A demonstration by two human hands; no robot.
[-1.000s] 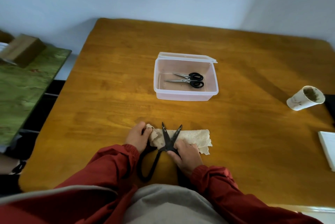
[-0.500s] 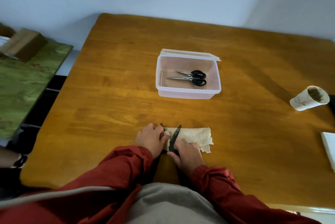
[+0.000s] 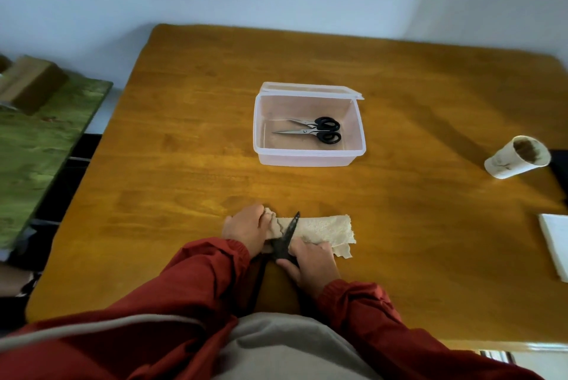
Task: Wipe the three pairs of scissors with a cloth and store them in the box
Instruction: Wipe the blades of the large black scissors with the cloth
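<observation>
The wooden table (image 3: 184, 164) is filling the view, with a green-covered surface (image 3: 37, 149) lying beside it at 9 o'clock. The clear box (image 3: 309, 161) is standing open at the table's centre, its lid (image 3: 307, 89) folded back at 12 o'clock. The cloth (image 3: 322, 229) is lying flat at 6 o'clock, well apart from the box. Your left hand (image 3: 246, 227) is curling its fingers round the bunched left end of the cloth and gripping it. Your right hand (image 3: 313, 262) is bending its fingers over the black scissors (image 3: 289, 233) near the pivot and holding them down. One dark blade is pointing toward 1 o'clock across the cloth; the other blade is hidden under the cloth and your left hand. A paper cup (image 3: 513, 161) is lying on its side at 3 o'clock, and white paper (image 3: 556, 244) is resting at 4 o'clock. A smaller pair of scissors (image 3: 313, 129) is lying inside the box, blades pointing toward 9 o'clock.
</observation>
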